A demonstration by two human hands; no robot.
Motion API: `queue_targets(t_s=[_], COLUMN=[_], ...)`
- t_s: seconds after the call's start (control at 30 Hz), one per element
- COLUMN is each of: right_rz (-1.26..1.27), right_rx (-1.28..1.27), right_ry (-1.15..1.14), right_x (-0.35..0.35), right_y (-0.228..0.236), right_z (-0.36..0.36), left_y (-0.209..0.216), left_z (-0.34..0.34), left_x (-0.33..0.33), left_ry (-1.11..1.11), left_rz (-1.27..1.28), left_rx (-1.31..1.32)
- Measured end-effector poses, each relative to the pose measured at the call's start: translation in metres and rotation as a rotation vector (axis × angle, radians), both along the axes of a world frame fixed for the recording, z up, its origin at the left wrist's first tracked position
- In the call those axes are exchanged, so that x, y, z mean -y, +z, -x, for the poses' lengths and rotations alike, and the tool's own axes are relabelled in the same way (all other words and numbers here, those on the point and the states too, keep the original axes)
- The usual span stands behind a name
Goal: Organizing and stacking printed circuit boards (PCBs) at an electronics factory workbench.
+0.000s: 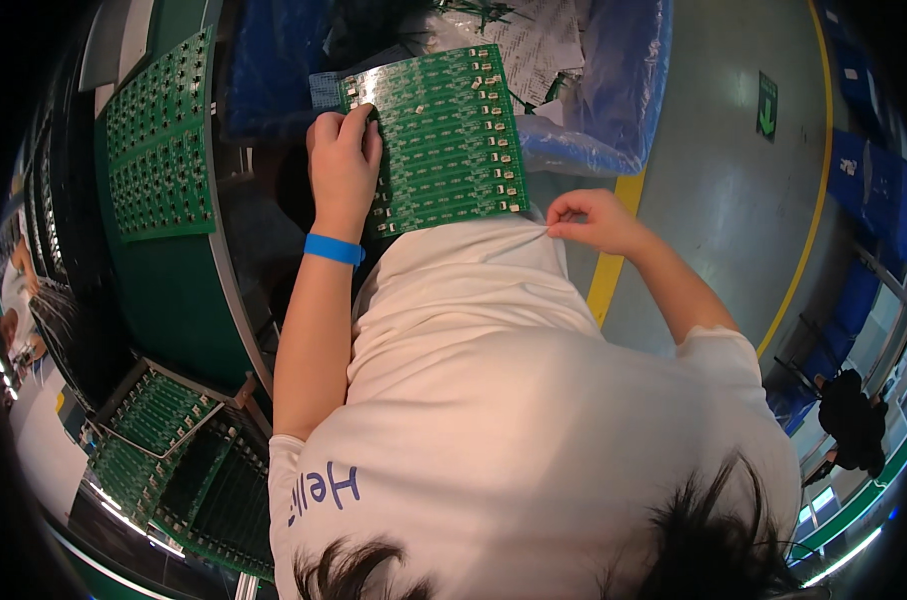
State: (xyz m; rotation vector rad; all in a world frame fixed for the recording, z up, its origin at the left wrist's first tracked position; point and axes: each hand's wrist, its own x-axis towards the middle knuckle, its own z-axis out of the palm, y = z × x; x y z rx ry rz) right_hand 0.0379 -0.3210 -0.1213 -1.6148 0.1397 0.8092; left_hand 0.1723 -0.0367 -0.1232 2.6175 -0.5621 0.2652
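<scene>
A green circuit board panel (444,150) with rows of small pale components lies in front of me, over my lap. My left hand (346,165), with a blue band on its wrist, is closed on the panel's left edge, and the thumb side rests near the upper left corner. To the right of the panel's near corner, my right hand (599,220) is closed in a pinch at the hem of my white shirt (474,265), where the cloth is drawn into creases. Part of the panel's near edge meets the shirt.
Beyond the panel stands a blue bin (629,90) lined with clear plastic, holding papers and green scraps. At left, another green board panel (162,150) lies on a green-topped bench (179,300). A rack of boards (164,420) is at lower left. Yellow lines mark the floor (714,190).
</scene>
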Motion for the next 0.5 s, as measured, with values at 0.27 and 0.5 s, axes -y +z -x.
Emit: queue_targets(t_s=[0.27,0.5], right_rz=[-0.284,-0.414], right_rx=[-0.266,-0.329], right_ry=[-0.086,-0.121], right_x=[0.013,0.018], right_y=[0.013,0.016], right_z=[-0.010,-0.010], left_y=[-0.004,-0.001], left_z=[0.000,0.000], left_x=[0.001,0.004], left_ry=[0.000,-0.003], left_rz=[0.012,0.039], left_rx=[0.014,0.001])
